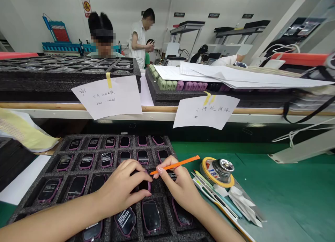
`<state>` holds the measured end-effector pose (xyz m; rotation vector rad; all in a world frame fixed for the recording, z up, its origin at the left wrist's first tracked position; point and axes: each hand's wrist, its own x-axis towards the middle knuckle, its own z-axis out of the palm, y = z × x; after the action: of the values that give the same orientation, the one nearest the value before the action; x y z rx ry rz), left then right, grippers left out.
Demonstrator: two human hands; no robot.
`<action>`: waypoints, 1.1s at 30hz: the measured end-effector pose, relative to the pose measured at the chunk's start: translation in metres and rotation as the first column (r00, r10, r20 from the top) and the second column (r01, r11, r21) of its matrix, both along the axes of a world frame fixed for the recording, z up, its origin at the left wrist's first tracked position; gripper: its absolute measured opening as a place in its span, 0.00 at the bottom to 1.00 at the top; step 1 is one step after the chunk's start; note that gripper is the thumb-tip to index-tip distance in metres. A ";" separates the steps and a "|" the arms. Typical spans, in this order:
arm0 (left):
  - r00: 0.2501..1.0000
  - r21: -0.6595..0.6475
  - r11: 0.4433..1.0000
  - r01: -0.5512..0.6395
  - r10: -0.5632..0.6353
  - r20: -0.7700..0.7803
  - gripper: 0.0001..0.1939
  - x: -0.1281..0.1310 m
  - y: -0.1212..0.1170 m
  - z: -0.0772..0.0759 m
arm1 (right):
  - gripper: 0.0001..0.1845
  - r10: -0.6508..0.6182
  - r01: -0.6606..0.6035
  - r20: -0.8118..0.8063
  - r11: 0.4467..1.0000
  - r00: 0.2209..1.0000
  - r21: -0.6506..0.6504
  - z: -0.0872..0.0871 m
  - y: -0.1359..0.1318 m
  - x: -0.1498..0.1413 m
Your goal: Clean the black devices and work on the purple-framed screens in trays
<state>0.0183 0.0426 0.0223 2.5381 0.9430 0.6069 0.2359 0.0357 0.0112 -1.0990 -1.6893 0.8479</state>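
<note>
My left hand (128,184) grips a purple-framed smartwatch body (144,187) by its edges, thumb below and fingers above. Most of that watch's left side is hidden behind the fingers. In my right hand (178,181) is a slim orange plastic stick (180,163), pinched near its pointed end. The tip meets or nearly meets the upper right edge of the watch; exact contact cannot be told. Both hands are over a black foam tray (163,214), whose compartments hold several more purple watch bodies, such as one dark-screened watch (151,215) just below.
Right of the tray, tape rolls with a metal-topped container (218,170), several pens and tools (217,195) and crumpled tissue (243,203) lie on the green mat (293,196). A shelf edge (157,112) with hanging paper notes crosses ahead, bearing foam trays. Other people are beyond.
</note>
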 end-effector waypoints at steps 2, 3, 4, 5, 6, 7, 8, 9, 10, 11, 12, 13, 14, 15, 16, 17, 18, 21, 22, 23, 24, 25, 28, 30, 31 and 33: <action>0.999 -0.068 0.997 -0.048 0.049 0.015 0.17 0.000 0.000 0.000 | 0.09 0.012 -0.012 0.012 1.000 1.000 0.016 0.000 0.000 0.000; 0.997 -0.089 0.994 -0.068 0.070 0.022 0.20 0.000 0.000 0.000 | 0.08 0.016 -0.016 0.012 1.000 1.000 0.023 0.000 0.000 0.000; 0.996 -0.101 0.992 -0.081 0.084 0.030 0.23 0.001 0.000 0.000 | 0.08 0.019 -0.019 0.009 0.999 1.000 0.027 0.000 0.000 0.000; 0.995 -0.106 0.991 -0.087 0.091 0.034 0.24 0.001 0.000 0.000 | 0.08 0.022 -0.022 0.005 0.999 1.000 0.029 0.000 0.000 0.000; 0.995 -0.108 0.990 -0.089 0.093 0.035 0.24 0.001 0.000 0.000 | 0.08 0.026 -0.026 0.002 0.999 1.000 0.029 0.000 0.000 0.000; 0.995 -0.110 0.990 -0.088 0.093 0.034 0.24 0.001 0.000 0.000 | 0.08 0.032 -0.032 0.002 0.999 0.999 0.027 0.000 0.000 0.000; 0.995 -0.111 0.990 -0.089 0.093 0.032 0.23 0.002 0.000 0.000 | 0.08 0.040 -0.040 0.005 0.999 0.999 0.023 0.000 -0.001 0.000; 0.995 -0.110 0.990 -0.089 0.093 0.031 0.23 0.002 0.000 0.000 | 0.09 0.046 -0.046 0.005 0.999 0.999 0.017 0.000 -0.001 0.001; 0.995 -0.109 0.990 -0.089 0.092 0.029 0.23 0.002 0.000 0.000 | 0.09 0.051 -0.051 0.005 0.999 0.999 0.012 -0.001 -0.001 0.001; 0.996 -0.106 0.991 -0.086 0.089 0.029 0.23 0.002 0.000 0.000 | 0.09 0.056 -0.056 0.010 0.998 0.998 0.011 -0.001 -0.001 0.001; 0.996 -0.102 0.991 -0.082 0.085 0.029 0.23 0.003 0.000 0.000 | 0.09 0.061 -0.061 0.020 0.998 0.998 0.011 -0.001 -0.001 0.002; 0.996 -0.096 0.992 -0.077 0.080 0.030 0.23 0.003 0.000 0.000 | 0.09 0.066 -0.067 0.035 0.998 0.997 0.013 -0.001 -0.001 0.002; 0.997 -0.090 0.993 -0.073 0.076 0.032 0.23 0.003 0.001 0.000 | 0.09 0.071 -0.072 0.051 0.997 0.996 0.018 -0.002 -0.001 0.002; 0.997 -0.084 0.994 -0.068 0.071 0.034 0.23 0.003 0.001 0.000 | 0.09 0.074 -0.076 0.068 0.997 0.995 0.024 -0.001 -0.001 0.002; 0.997 -0.077 0.995 -0.065 0.068 0.037 0.22 0.003 0.001 0.000 | 0.10 0.073 -0.076 0.084 0.997 0.994 0.029 -0.001 -0.001 0.002; 0.997 -0.067 0.996 -0.062 0.065 0.039 0.21 0.003 0.001 0.000 | 0.10 0.068 -0.072 0.096 0.997 0.993 0.038 -0.001 -0.002 0.002; 0.998 -0.056 0.997 -0.057 0.059 0.036 0.20 0.003 0.001 0.001 | 0.10 0.061 -0.067 0.110 0.996 0.992 0.052 0.000 -0.002 0.003; 0.999 -0.022 0.999 -0.036 0.035 -0.012 0.14 0.005 0.002 0.005 | 0.10 0.038 -0.058 0.163 0.991 0.986 0.118 0.001 -0.005 0.005; 0.999 -0.015 0.999 -0.033 0.033 -0.037 0.13 0.006 0.002 0.007 | 0.11 0.022 -0.041 0.150 0.991 0.988 0.129 0.001 -0.006 0.007; 0.998 -0.009 0.999 -0.033 0.032 -0.060 0.13 0.009 0.003 0.009 | 0.11 -0.011 -0.003 0.107 0.992 0.994 0.126 0.001 -0.006 0.009; 0.996 0.000 0.999 -0.032 0.032 -0.079 0.13 0.012 0.003 0.011 | 0.11 -0.063 0.059 0.031 0.993 0.998 0.106 0.000 -0.007 0.012; 0.995 0.010 1.000 -0.026 0.027 -0.093 0.13 0.017 0.004 0.013 | 0.11 -0.127 0.132 -0.065 0.988 0.990 0.075 -0.001 -0.007 0.014; 0.993 0.041 0.999 0.026 -0.021 -0.113 0.13 0.037 0.009 0.013 | 0.12 -0.292 0.304 -0.342 0.952 0.893 -0.018 -0.005 -0.007 0.022; 0.991 0.046 0.997 0.067 -0.061 -0.121 0.14 0.054 0.014 0.009 | 0.15 -0.316 0.331 -0.427 0.943 0.848 -0.040 -0.008 -0.006 0.026; 0.989 0.047 0.995 0.085 -0.079 -0.124 0.15 0.062 0.016 0.007 | 0.16 -0.318 0.333 -0.445 0.942 0.837 -0.046 -0.010 -0.006 0.027; 0.986 0.051 0.993 0.108 -0.100 -0.131 0.18 0.074 0.021 0.002 | 0.17 -0.320 0.332 -0.458 0.942 0.829 -0.058 -0.014 -0.006 0.029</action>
<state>0.0922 0.0631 0.0248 2.6861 0.8391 0.4515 0.2646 0.0297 -0.0031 -1.0303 -1.0720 0.7874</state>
